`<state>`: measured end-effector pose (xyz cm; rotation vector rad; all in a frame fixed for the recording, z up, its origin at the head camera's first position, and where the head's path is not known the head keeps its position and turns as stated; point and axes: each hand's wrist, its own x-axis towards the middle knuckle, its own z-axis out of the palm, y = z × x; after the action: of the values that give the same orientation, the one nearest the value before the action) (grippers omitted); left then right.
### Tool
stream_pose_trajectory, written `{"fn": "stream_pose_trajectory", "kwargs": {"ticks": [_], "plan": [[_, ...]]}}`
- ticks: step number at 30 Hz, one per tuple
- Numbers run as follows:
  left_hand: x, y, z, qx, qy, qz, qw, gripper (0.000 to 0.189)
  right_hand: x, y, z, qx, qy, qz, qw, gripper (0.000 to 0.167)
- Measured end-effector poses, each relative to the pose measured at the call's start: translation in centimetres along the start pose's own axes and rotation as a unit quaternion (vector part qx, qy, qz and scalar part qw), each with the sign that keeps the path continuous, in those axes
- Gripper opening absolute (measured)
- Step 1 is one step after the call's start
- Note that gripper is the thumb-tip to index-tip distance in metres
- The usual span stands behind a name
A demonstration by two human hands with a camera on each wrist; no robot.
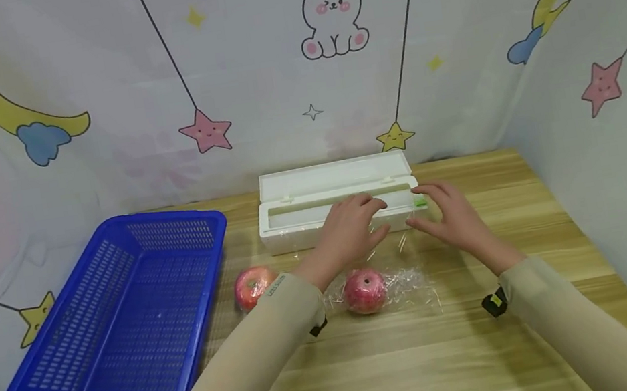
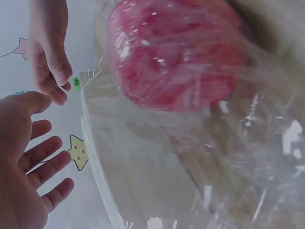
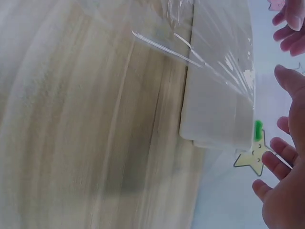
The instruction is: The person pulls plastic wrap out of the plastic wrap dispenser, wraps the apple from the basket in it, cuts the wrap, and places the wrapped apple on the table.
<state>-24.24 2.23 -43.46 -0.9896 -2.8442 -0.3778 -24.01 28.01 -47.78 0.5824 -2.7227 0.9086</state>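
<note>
A white cling film dispenser stands at the back of the table with its lid raised. Over its front edge is my left hand, the fingers loosely bent and apart, holding nothing. At the dispenser's right end, beside its green slider, my right hand hovers with thumb and fingers spread. Clear film runs from the box down towards a red apple, which lies under crinkled film in front of my left wrist. Another apple, also shiny with film, sits partly behind my left sleeve.
A blue plastic basket with perforated sides takes up the table's left side. Behind the dispenser hangs a pale cloth printed with stars, moons and a rabbit; it also closes off both sides. The wooden table extends towards me.
</note>
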Motion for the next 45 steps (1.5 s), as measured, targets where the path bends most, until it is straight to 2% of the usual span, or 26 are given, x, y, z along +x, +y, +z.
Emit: {"fn": "stream_pose_trajectory", "kwargs": {"ticks": [8,17,22,30,40,45], "plan": [[3.2,0.6,0.9,-0.003,-0.023,-0.013,0.9997,0.036,0.8,1.5,0.7,0.016,-0.048,0.033,0.9982,0.065],[5.7,2.2,2.0,0.017,-0.049,-0.011,0.9986,0.033,1.1,2.3,1.1,0.017,-0.057,0.037,0.9975,0.056],[6.9,2.8,2.6,0.018,-0.056,-0.018,0.9981,0.031,1.3,2.9,1.2,0.025,-0.047,0.029,0.9982,0.048],[7.9,3.4,2.9,0.013,-0.053,-0.029,0.9981,0.029,1.5,3.8,1.7,0.034,-0.016,-0.006,0.9993,0.046],[8.6,3.5,3.7,0.032,-0.046,-0.036,0.9978,0.023,1.8,4.2,2.1,0.048,-0.018,0.005,0.9987,0.048],[8.9,3.4,4.0,0.033,-0.031,-0.051,0.9977,0.023,2.0,4.3,2.1,0.043,-0.017,-0.002,0.9989,0.051]]}}
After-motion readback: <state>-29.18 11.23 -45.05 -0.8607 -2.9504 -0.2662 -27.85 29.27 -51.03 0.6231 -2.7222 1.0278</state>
